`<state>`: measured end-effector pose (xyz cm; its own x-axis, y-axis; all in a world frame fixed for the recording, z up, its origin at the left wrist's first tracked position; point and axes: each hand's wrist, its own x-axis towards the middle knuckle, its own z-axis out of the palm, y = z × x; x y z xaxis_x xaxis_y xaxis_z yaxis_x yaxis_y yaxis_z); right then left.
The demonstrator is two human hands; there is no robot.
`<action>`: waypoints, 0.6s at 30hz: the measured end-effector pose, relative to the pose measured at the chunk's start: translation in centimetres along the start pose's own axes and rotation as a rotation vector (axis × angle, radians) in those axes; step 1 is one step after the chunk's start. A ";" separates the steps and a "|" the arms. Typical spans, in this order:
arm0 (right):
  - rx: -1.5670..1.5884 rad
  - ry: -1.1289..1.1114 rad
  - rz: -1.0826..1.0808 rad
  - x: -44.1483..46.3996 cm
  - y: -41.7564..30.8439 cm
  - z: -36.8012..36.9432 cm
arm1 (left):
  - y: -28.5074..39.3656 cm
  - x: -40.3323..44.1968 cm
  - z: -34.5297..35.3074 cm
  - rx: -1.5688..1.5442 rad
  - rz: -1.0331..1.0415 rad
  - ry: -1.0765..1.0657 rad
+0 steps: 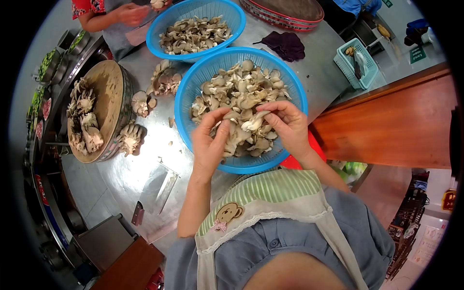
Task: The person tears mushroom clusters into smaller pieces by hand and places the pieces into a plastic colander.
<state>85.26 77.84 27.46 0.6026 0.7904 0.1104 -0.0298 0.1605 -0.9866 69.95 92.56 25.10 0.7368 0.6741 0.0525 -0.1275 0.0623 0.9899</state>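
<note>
Just above a blue plastic basket filled with torn oyster mushrooms, both hands are closed in pinches. My right hand grips a pale oyster mushroom piece between thumb and fingertips. Close to its other side, my left hand has thumb and forefinger around a greyish mushroom piece. Whether the two pieces are still joined cannot be made out. To the left, whole oyster mushroom clusters lie on the metal table beside a round wooden chopping block that bears more clusters.
A cleaver lies on the table at lower left. Another blue basket of mushrooms stands behind mine, where a co-worker's hand shows. A dark cloth, a round red-rimmed board and a teal basket are farther off.
</note>
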 end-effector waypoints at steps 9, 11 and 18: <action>0.134 -0.156 -0.150 1.6 0.6 0.8 | 2.6 0.5 1.0 -0.284 -0.264 -0.173; 0.099 -0.128 -0.084 1.5 0.2 1.0 | 2.3 0.5 1.0 -0.342 -0.245 -0.161; 0.136 -0.057 0.151 1.2 -0.1 1.4 | 0.7 0.6 1.5 -0.229 -0.089 -0.039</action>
<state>84.84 79.61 27.81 0.5372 0.8430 -0.0275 -0.2261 0.1125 -0.9676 71.31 91.87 26.05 0.7765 0.6297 -0.0243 -0.2049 0.2887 0.9352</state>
